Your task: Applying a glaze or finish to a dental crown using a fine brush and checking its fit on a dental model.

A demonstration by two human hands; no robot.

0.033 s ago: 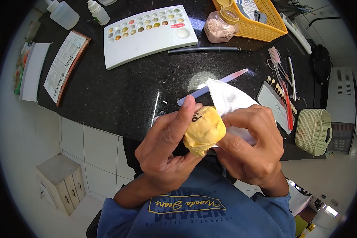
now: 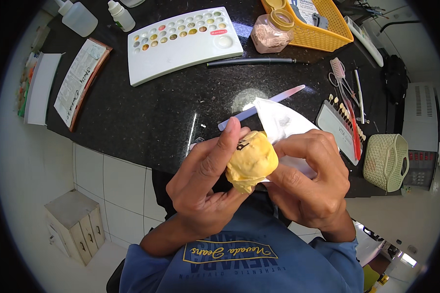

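Between my hands, just in front of my blue shirt, is a small yellow dental plaster model (image 2: 253, 163) with a black handwritten mark on its upper side. The fingers and thumb of my left hand (image 2: 200, 183) are closed around its left side. My right hand (image 2: 310, 178) is bent in a pinch at the model's right edge, thumb and fingertips against it. Some fingertips are hidden behind the model. A white cloth or tissue (image 2: 281, 119) lies behind the model and under my right fingers. Beyond it, a purple flat stick (image 2: 249, 111) with a pinkish tip lies on the table.
On the black tabletop (image 2: 156, 117) are a white mixing palette (image 2: 176, 61), a dark pen (image 2: 252, 61), a jar of pink powder (image 2: 273, 34) and a yellow basket (image 2: 332, 36). At the right are a tooth shade guide (image 2: 337, 127), a toothbrush (image 2: 336, 66) and a pale green basket (image 2: 384, 161).
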